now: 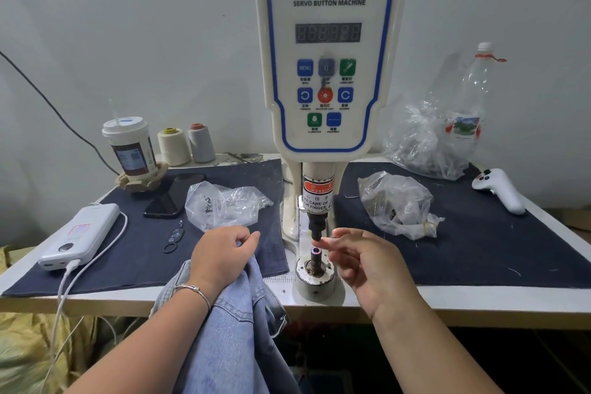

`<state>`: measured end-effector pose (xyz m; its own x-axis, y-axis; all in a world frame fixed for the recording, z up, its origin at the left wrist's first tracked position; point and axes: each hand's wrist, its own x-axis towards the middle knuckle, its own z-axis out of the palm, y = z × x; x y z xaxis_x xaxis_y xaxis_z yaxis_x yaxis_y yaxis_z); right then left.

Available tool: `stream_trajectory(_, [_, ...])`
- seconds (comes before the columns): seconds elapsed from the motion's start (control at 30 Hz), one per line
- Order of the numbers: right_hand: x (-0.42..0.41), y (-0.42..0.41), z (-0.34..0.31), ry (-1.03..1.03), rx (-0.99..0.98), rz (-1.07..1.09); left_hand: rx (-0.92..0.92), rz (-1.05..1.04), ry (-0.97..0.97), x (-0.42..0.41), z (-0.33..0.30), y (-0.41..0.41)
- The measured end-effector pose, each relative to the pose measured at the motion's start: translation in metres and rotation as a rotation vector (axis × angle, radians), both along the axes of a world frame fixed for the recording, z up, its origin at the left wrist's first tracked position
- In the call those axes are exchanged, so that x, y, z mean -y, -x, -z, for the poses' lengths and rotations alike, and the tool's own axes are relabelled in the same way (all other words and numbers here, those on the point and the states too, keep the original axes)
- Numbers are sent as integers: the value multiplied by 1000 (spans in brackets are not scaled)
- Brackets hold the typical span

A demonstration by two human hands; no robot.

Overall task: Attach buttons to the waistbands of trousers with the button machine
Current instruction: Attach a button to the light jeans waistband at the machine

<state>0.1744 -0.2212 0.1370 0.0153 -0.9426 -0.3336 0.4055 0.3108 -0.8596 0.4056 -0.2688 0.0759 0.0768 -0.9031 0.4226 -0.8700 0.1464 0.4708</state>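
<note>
Left hand (220, 261) grips soft light-blue denim trousers (230, 323) at the tabletop (479, 297) edge. Right hand (364, 262), fingers loosely curled, hovers beside the button machine (329, 54)'s round metal die (316, 269). Dark cloth covers the white tabletop.

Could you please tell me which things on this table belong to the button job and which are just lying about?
Job: button machine, jeans, lower die, two bags of parts.
Lying about: drink cup, thread cones, phone, power bank, white controller, plastic bottle.
</note>
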Motion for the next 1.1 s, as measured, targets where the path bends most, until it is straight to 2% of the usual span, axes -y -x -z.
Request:
stream_trajectory(0.1, [0,-2,-3,43,-36,-16,-1,-4,-2,0,0,0])
stream_trajectory(0.4, [1,0,-2,23,23,-14,-14,-14,-13,0,-2,2])
stream_trajectory(0.57, [-22,0,8,115,83,-3,-24,-16,-24,-1,-2,2])
stream_trajectory(0.63, [-36,-5,17,181,42,57,-26,-13,-32,-1,-2,2])
stream_trajectory(0.7, [-47,-16,23,260,-71,79,-25,-7,-32,-2,-4,3])
stream_trajectory(0.8, [-48,-43,18,418,-270,-23,-27,-9,-40,-4,-5,3])
stream_trajectory(0.9, [-23,-80,-2,622,-548,-118,-23,-18,-50,-6,-8,3])
stream_trajectory(1.0, [24,-126,-17,719,-935,-192,61,-51,-76,-7,-10,3])
stream_trajectory(1.1, [75,-169,-21,708,-1351,-372,-54,-63,-62,-7,-7,1])
